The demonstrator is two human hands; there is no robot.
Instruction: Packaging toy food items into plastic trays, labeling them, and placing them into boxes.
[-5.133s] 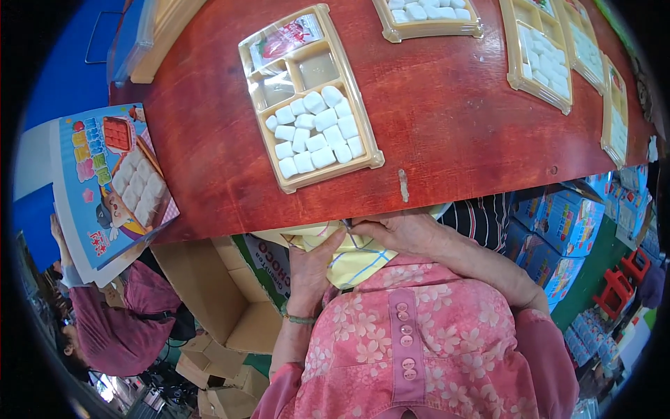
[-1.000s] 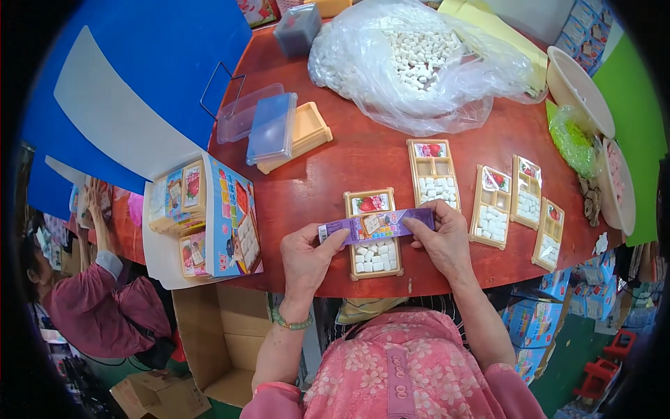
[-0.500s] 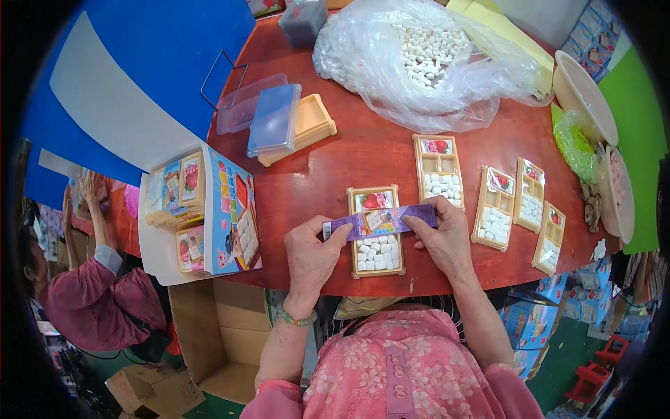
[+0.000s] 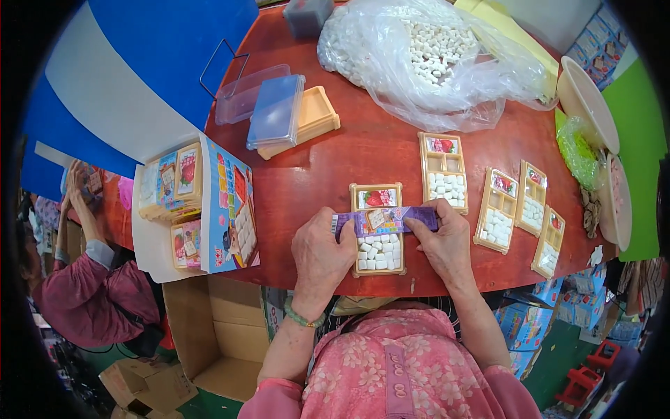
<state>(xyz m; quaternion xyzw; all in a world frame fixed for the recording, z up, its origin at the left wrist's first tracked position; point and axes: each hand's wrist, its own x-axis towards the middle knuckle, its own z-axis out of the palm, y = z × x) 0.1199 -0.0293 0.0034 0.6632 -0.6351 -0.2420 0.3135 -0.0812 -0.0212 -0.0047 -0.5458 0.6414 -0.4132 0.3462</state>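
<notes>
A purple printed paper sleeve (image 4: 384, 221) lies across the middle of a beige compartment tray (image 4: 381, 264). My left hand (image 4: 322, 250) grips its left end, the thumb laid along it. At the other end, my right hand (image 4: 441, 237) pinches the sleeve between thumb and fingers. White cubes, like small candies, fill the tray's near compartment, and a strawberry-printed packet (image 4: 379, 197) sits in the far one. The sleeve hides what lies in between. Right of my hands stand several similar trays, the closest one (image 4: 444, 171) just beyond my right hand.
A display box (image 4: 230, 209) of packed trays stands at left. Behind are clear lids (image 4: 276, 115) over beige trays and a big plastic bag (image 4: 433, 63) of white cubes. Bowls (image 4: 590, 105) line the right edge. Another person (image 4: 98, 293) works at far left.
My left hand has shifted slightly right and up along the sleeve, whose ends now bend down around the tray. My right hand keeps its hold. The other person's hands have drawn together.
</notes>
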